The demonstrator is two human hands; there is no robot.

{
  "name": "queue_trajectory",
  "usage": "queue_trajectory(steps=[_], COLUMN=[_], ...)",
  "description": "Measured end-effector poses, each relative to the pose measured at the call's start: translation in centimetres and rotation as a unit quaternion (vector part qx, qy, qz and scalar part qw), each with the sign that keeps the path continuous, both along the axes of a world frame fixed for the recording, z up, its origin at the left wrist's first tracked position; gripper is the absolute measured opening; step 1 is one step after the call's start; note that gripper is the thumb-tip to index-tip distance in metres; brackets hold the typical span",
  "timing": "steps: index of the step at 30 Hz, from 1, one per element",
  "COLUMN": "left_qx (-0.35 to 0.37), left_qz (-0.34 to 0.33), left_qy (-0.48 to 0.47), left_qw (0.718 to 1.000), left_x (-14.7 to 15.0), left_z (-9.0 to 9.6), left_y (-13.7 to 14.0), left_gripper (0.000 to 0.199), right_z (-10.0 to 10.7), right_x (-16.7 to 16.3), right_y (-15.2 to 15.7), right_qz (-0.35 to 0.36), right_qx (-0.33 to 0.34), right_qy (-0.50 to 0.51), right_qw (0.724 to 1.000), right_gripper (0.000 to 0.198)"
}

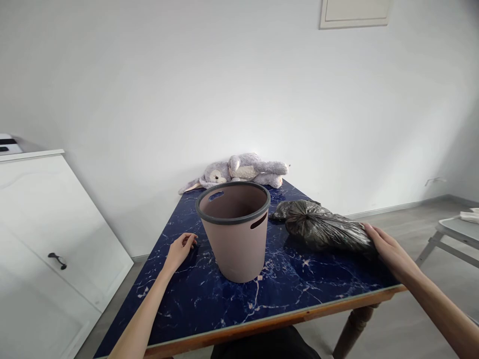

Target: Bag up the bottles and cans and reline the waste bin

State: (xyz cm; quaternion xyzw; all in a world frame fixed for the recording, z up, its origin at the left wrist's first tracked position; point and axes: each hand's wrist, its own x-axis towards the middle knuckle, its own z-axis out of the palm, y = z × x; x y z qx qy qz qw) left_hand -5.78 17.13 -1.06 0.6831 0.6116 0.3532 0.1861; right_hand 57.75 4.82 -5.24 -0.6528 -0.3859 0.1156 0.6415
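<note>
A taupe trash can (235,254) with a dark grey rim and cut-out handles stands upright on the blue marbled table (209,309). To its left, my left hand (181,249) rests on the tabletop, fingers curled together and holding nothing visible, apart from the can. On the right lies a bunched black garbage bag (322,227), its gathered, pleated part facing me. My right hand (387,249) holds the bag's right end near the table edge; the thumb is on top and the other fingers are partly hidden. The can's bottom is out of sight.
A grey plush rabbit (245,169) lies at the table's far end against the white wall (239,89). A white cabinet (48,239) with a dark handle stands left. A light grey chair (458,232) is on the right. The table's wooden edge (284,319) runs in front of me.
</note>
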Motion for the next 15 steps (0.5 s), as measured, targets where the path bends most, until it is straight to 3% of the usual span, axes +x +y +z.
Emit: queue_trajectory(steps=[5,9,12,15], left_qx=[-0.002,-0.005,-0.004,0.0], left_qz=[0.002,0.004,0.002,-0.002], left_qy=[0.004,0.012,0.018,0.022], left_qw=[1.0,1.0,1.0,1.0], left_x=[0.0,0.2,0.3,0.4], left_z=[0.0,0.1,0.1,0.1], left_y=[-0.1,-0.2,-0.3,-0.5], left_gripper=[0.053,0.051,0.051,0.05], right_z=[2.5,6.4,7.9,6.7], right_x=[-2.2,-8.0,-13.0,-17.1], right_y=[-1.3,-4.0,-5.1,-4.3], right_qz=[-0.068,-0.058,0.108,0.273], right_qx=[0.006,0.139,0.197,0.145], right_qy=[-0.062,-0.258,-0.357,-0.401], right_qw=[0.996,0.954,0.907,0.862], right_gripper=[0.031,0.021,0.021,0.027])
